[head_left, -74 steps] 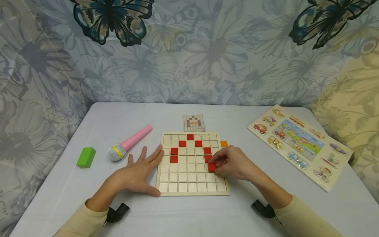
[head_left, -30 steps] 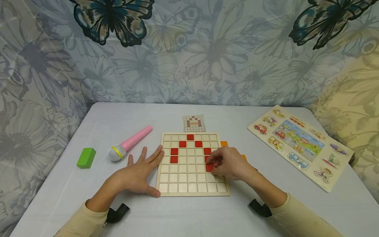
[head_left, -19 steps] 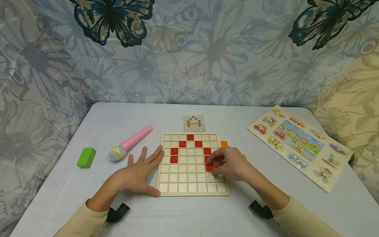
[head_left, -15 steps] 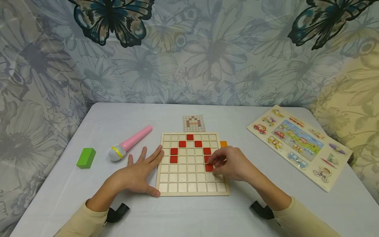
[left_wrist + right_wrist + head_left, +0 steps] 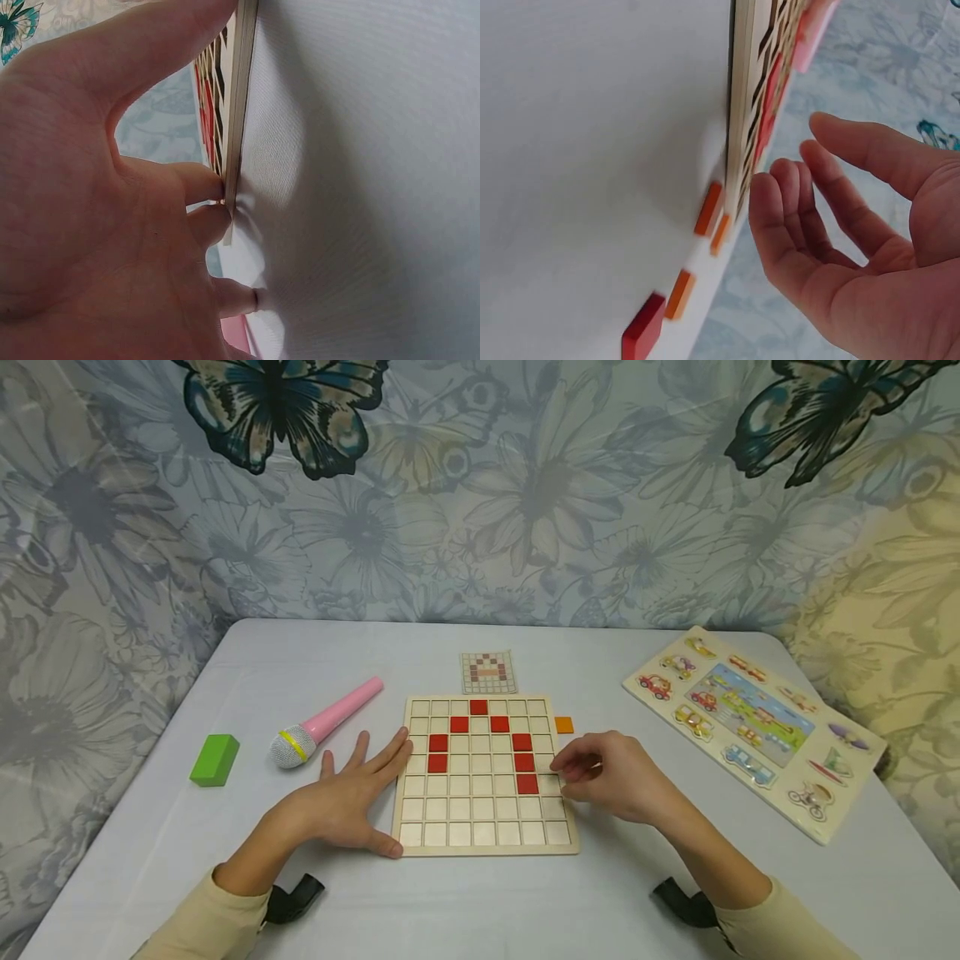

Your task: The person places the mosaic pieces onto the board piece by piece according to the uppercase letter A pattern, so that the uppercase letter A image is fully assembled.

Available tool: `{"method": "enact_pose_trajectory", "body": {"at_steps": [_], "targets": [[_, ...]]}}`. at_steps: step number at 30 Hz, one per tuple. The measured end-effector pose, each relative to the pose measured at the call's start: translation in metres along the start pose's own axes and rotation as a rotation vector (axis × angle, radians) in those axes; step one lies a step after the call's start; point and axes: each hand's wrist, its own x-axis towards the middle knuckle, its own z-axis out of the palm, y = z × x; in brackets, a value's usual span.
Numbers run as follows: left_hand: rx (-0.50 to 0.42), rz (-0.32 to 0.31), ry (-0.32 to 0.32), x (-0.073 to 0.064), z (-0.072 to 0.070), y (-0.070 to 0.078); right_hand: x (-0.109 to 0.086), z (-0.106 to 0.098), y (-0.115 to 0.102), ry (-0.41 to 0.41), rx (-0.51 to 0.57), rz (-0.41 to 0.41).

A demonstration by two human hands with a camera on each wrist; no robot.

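A wooden grid board (image 5: 487, 850) lies on the table with several red square tiles in its cells, forming a peaked outline. The lowest red tile on the right side is tile (image 5: 527, 784). My left hand (image 5: 345, 802) is spread flat, thumb and fingertips touching the board's left edge. Just over the right edge, my right hand (image 5: 611, 777) has loosely bent fingers with nothing between them. The right wrist view shows a gap between its thumb and index finger. Beside the board there lie orange tiles (image 5: 680, 294) and a red tile (image 5: 643, 328), mostly hidden by my hand in the head view.
A small pattern card (image 5: 488, 672) lies behind the board. To the left are a pink toy microphone (image 5: 330, 718) and a green block (image 5: 214, 760). A vehicle picture puzzle (image 5: 757, 735) lies at the right. Patterned cloth (image 5: 480, 527) hangs behind the white table.
My right hand set a red tile into a right-side cell, pressed it, then let go and drew back to the right. My left hand stayed at the board's edge.
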Motion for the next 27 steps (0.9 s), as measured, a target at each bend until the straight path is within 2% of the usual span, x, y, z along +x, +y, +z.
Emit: {"method": "enact_pose_trajectory", "body": {"at_steps": [14,22,27], "targets": [[0.014,-0.008,-0.003,-0.001,0.000,0.000,-0.016,-0.021,0.024,0.054,-0.047,0.074],[0.010,-0.005,-0.002,0.000,0.000,-0.001,-0.024,-0.035,0.036,0.073,-0.009,0.128],[0.003,-0.004,-0.003,0.001,0.001,-0.001,-0.027,-0.040,0.042,0.064,-0.070,0.143]]}}
